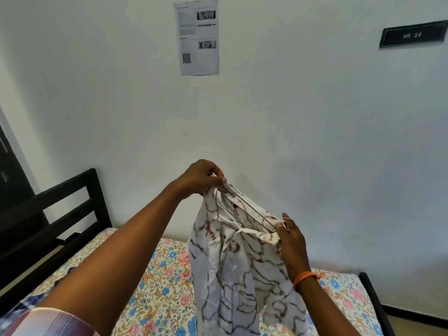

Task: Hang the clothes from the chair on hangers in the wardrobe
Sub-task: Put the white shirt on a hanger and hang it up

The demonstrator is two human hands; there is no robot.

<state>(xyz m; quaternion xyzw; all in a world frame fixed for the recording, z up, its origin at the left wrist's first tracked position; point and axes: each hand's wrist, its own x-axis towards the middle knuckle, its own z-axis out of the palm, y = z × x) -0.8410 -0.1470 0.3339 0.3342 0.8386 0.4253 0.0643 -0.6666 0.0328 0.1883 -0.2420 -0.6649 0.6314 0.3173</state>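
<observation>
While the left hand [203, 177] pinches one end of the shirt [242, 258] and the right hand [289, 235] pinches the other, both sets of fingers clamped on cloth above the bed [155, 275], a thin hanger [252, 209] seems half-seated; loosening either grip could drop it. Count: one shirt, one hanger, two hands.
</observation>
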